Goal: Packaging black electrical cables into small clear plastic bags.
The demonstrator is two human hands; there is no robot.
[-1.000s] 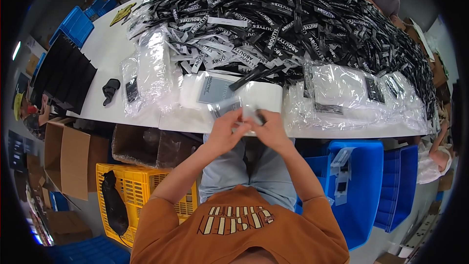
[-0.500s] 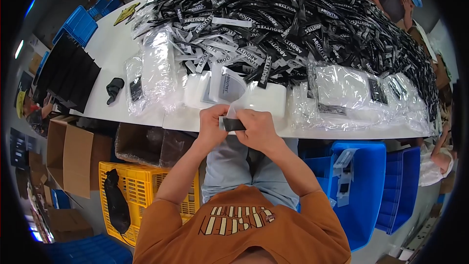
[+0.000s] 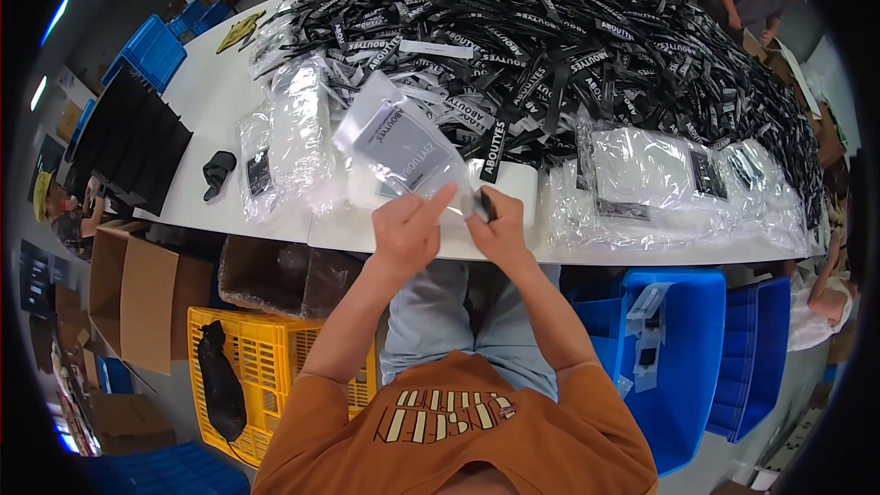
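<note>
At the table's near edge, my left hand [image 3: 406, 231] grips the lower edge of a clear plastic bag [image 3: 399, 142], its index finger stretched toward my right hand. The bag stands tilted up, with a grey printed panel. Close by on the right, my right hand [image 3: 498, 229] is closed on a small black folded piece [image 3: 484, 205]; its exact kind is hard to make out. Behind both hands lies a white block-like stack [image 3: 513, 185], partly covered by the bag. A large heap of black printed strips [image 3: 550, 46] rises beyond it.
Clear-wrapped packs lie left [image 3: 298, 119] and right [image 3: 655, 165] on the white table [image 3: 206, 96]. A black crumpled item [image 3: 217, 174] and a black rack [image 3: 133, 137] are farther left. Below stand a yellow crate [image 3: 247, 376] and blue bin [image 3: 683, 357]. Other people work around.
My hands have moved apart, the right one carrying the black piece rightward. The clear bag has swung up and left, and now shows its printed face.
</note>
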